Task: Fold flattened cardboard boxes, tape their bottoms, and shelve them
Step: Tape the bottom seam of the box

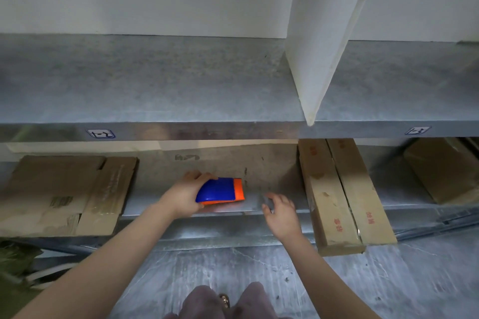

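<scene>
On the lower shelf [160, 202], left hand [185, 195] clamped round the blue-and-orange tape dispenser [220, 189], right hand [281, 211] empty and spread beside it: draw out level, under the upper shelf [181, 131].

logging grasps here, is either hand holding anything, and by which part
The left hand grips the blue-and-orange tape dispenser by its blue end, at the lower shelf. The right hand is open and holds nothing.

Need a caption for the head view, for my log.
Left hand grips a blue-and-orange tool at the lower shelf, right hand open beside it, between flattened cardboard and long boxes.
</scene>
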Available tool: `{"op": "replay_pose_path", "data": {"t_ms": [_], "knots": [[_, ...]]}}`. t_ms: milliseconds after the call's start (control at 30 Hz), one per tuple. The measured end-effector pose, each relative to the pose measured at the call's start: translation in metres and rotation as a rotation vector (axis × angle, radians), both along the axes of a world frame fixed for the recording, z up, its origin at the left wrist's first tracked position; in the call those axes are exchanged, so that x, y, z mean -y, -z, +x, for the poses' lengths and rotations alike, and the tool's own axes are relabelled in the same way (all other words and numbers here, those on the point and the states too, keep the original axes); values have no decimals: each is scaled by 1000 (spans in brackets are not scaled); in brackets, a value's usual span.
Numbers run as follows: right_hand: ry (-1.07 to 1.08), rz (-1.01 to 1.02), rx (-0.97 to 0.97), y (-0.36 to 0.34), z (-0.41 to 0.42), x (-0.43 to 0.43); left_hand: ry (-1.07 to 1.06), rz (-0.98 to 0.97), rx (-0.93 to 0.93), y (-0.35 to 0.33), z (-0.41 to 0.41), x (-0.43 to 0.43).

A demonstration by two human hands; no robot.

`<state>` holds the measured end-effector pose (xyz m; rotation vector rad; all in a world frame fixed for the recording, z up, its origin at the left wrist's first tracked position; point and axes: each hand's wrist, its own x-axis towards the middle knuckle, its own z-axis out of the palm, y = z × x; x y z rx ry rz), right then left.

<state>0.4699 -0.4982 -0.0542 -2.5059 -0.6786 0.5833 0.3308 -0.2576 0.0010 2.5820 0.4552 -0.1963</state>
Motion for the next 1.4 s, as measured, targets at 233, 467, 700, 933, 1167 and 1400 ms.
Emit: {"op": "replay_pose_path", "data": {"t_ms": [233,467,700,933,1167,1400], "knots": [[-46,141,-96,-10,0,-15,60,54,125,-14,-35,8],[28,444,-431,-39,-10,-29,114,64,260,-51,-34,11],[62,533,-444,-63,-12,-8,178,70,337,-69,-32,22],[103,413,-20,-89,-17,30,210,14,328,-68,-37,43],[124,332,194,-109,-20,73,164,-6,365,-70,-40,75],[179,175,240,-124,15,138,96,-70,386,-68,-33,130]]}}
